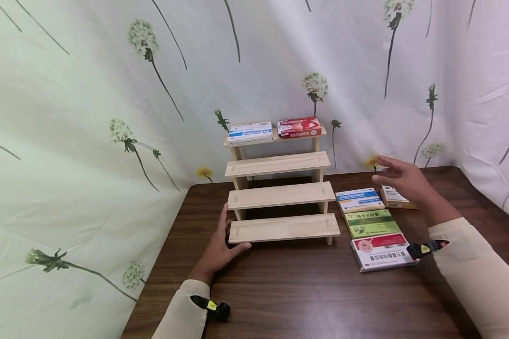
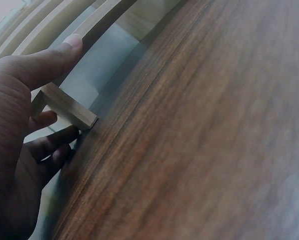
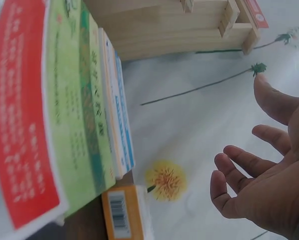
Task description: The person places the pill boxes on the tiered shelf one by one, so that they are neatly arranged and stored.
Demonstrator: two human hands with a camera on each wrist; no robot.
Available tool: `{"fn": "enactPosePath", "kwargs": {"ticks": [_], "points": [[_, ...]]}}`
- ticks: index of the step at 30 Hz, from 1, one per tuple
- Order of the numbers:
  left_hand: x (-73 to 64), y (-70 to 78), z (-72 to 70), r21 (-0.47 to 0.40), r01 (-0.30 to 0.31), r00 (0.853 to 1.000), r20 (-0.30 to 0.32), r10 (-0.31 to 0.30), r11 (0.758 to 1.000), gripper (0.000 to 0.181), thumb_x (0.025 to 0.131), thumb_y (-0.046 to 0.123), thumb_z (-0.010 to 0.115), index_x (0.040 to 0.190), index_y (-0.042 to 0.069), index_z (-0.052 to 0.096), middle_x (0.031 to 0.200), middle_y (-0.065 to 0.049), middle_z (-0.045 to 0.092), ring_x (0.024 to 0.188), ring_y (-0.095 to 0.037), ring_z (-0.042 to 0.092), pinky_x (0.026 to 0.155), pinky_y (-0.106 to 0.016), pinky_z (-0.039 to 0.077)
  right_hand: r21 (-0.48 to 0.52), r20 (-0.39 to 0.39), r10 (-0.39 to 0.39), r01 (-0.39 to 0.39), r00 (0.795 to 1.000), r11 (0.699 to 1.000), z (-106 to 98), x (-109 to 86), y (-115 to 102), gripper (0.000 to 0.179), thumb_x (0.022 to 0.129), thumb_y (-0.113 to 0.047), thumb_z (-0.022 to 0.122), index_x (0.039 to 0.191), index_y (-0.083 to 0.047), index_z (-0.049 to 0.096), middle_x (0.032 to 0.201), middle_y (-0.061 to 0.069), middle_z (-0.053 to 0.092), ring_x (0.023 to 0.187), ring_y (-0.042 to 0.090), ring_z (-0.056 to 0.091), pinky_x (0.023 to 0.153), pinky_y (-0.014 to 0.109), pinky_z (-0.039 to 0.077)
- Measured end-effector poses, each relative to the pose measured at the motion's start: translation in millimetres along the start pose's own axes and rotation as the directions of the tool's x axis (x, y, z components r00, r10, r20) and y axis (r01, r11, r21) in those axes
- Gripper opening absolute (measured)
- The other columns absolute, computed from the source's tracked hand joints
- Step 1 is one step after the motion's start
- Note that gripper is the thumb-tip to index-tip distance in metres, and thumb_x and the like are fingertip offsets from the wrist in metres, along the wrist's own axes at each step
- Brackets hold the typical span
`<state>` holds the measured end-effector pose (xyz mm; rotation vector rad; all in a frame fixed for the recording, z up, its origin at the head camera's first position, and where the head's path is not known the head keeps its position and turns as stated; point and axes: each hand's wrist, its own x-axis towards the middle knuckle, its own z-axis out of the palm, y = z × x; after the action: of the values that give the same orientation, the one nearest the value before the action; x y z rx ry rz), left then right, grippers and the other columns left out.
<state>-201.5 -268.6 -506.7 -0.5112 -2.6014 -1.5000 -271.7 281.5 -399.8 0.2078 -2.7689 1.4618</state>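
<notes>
A stepped wooden display stand (image 1: 282, 195) holds two medicine boxes on its top step: a white-and-blue box (image 1: 250, 133) and a red box (image 1: 299, 127). My left hand (image 1: 217, 252) grips the stand's lower left end, the thumb (image 2: 72, 47) against the lowest step's front edge and the other fingers round the side by the leg. Raised in the air, my right hand (image 1: 403, 181) is empty, its fingers spread and loosely bent. Below it lie a blue-and-white box (image 1: 359, 200), a green box (image 1: 372, 223), a red-and-white box (image 1: 383, 253) and an orange-and-white box (image 1: 396, 197).
The dark wooden table (image 1: 297, 292) carries the stand in the middle and the loose boxes on its right. Behind and beside it hangs a white cloth (image 1: 263, 80) printed with dandelions, close to the table's far edge.
</notes>
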Motion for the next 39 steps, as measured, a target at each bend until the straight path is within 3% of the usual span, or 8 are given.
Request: {"fn": "enactPosePath", "kwargs": {"ticks": [13, 25, 39], "points": [[-0.3, -1.0, 0.6, -0.009, -0.004, 1.0, 0.003, 0.004, 1.0, 0.13, 0.092, 0.028, 0.092, 0.175, 0.044, -0.006, 0.168, -0.024, 0.047, 0.146, -0.044, 0.059, 0.118, -0.068, 0.043, -0.02, -0.017, 0.093, -0.094, 0.996, 0.995, -12.4, -14.4, 30.5, 0.097, 0.106, -0.049, 0.071, 0.177, -0.013, 0.016, 0.179, 0.027, 0.024, 0.161, 0.058, 0.028, 0.12, 0.079, 0.032], [0.4, -0.2, 0.0, -0.006, 0.006, 1.0, 0.001, -0.006, 1.0, 0.13, 0.092, 0.029, 0.092, 0.174, 0.046, -0.006, 0.169, -0.024, 0.045, 0.148, -0.044, 0.057, 0.12, -0.069, 0.041, -0.047, -0.078, 0.121, -0.125, 0.99, 0.991, -19.6, -27.1, 48.3, 0.098, 0.107, -0.044, 0.071, 0.176, -0.008, 0.011, 0.175, 0.036, 0.023, 0.159, 0.065, 0.022, 0.117, 0.084, 0.028], [0.0, 0.0, 0.2, -0.02, 0.005, 1.0, 0.003, -0.005, 1.0, 0.13, 0.092, 0.027, 0.092, 0.174, 0.047, -0.007, 0.17, -0.024, 0.043, 0.149, -0.045, 0.055, 0.12, -0.069, 0.041, -0.118, -0.098, 0.137, -0.148, 0.986, 0.982, -31.1, -34.1, 76.3, 0.092, 0.108, -0.046, 0.067, 0.173, 0.001, 0.021, 0.175, 0.04, 0.013, 0.16, 0.067, 0.013, 0.12, 0.084, 0.021]]}}
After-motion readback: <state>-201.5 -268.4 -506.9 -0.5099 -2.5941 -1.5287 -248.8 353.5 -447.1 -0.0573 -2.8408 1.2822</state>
